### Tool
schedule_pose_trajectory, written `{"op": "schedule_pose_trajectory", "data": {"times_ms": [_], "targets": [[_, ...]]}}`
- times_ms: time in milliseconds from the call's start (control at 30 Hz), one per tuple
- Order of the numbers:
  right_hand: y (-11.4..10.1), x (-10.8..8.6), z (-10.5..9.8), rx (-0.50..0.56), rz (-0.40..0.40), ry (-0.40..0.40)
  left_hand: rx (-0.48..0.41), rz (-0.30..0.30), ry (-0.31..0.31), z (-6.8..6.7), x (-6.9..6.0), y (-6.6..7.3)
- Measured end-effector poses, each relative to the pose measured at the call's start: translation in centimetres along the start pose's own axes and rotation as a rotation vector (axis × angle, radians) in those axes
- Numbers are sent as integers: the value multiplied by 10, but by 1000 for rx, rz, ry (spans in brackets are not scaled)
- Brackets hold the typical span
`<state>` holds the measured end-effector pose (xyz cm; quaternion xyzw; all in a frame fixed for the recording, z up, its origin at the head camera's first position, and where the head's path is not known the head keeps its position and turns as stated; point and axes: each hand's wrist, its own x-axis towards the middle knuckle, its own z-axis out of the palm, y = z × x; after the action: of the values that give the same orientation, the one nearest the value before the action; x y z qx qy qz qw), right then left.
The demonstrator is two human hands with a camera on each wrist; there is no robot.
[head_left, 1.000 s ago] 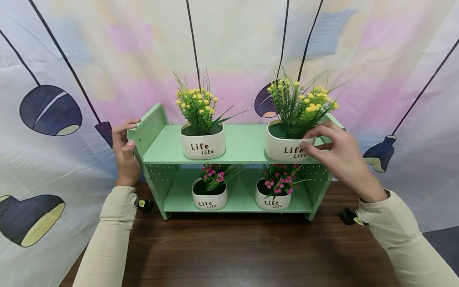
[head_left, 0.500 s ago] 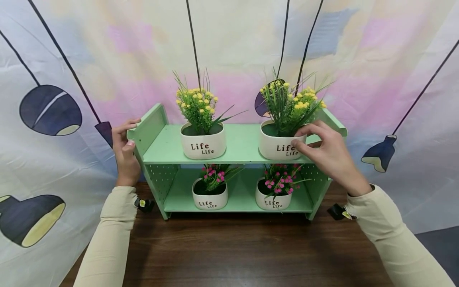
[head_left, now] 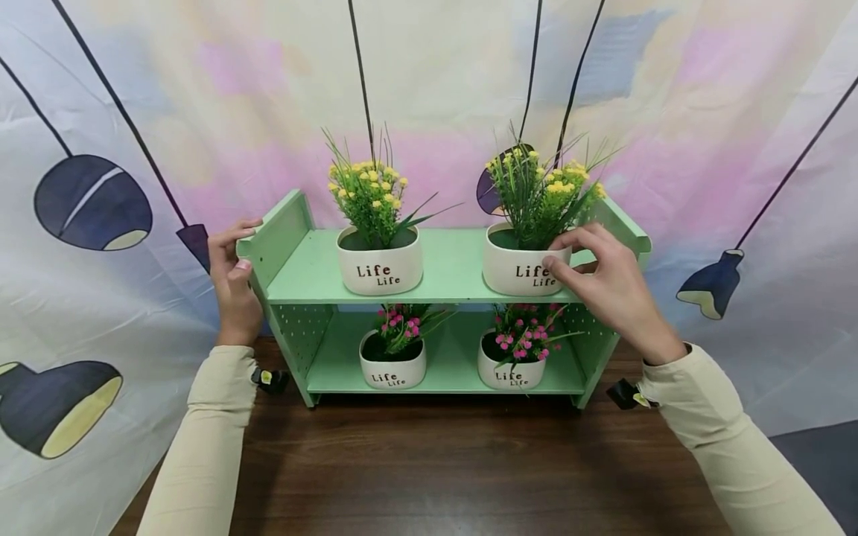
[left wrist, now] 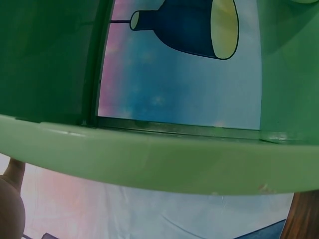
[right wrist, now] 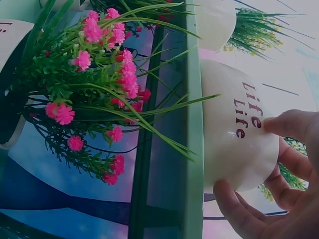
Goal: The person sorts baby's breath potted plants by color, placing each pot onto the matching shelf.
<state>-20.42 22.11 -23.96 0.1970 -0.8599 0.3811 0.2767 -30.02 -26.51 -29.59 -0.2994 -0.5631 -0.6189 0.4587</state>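
My right hand [head_left: 606, 279] holds the right end of a white flowerpot [head_left: 523, 272] marked "Life Life" with yellow flowers and grass blades. The pot stands on the top board of a green two-tier shelf [head_left: 452, 257]. In the right wrist view, the thumb and fingers spread over the flowerpot [right wrist: 239, 149]. At the shelf's left end, my left hand [head_left: 234, 286] grips the upright side panel [head_left: 275, 242], fingertips over its top edge. The left wrist view shows mostly the panel's green edge [left wrist: 149, 159], with a bit of hand [left wrist: 10, 204] at the corner.
A matching flowerpot [head_left: 380, 269] with yellow flowers stands left on the top board. Below are two pots with pink flowers, a left one [head_left: 393, 371] and a right one [head_left: 512, 371]. The shelf stands on a dark wooden table [head_left: 429, 461] before a printed curtain [head_left: 436, 67].
The right yellow-flowered flowerpot has shifted left along the top board, with my right hand still holding it. It has barely moved in the last half second. My left hand stays put.
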Motion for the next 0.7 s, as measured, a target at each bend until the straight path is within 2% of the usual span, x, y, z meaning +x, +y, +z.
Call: {"op": "schedule_pose_trajectory", "data": {"times_ms": [300,700], "targets": [[2,-1,4,1,2,18,26,-8,4,-1,-1,0],[2,-3,8,16,-9,51,-31,-26,2,0,-2,1]]}}
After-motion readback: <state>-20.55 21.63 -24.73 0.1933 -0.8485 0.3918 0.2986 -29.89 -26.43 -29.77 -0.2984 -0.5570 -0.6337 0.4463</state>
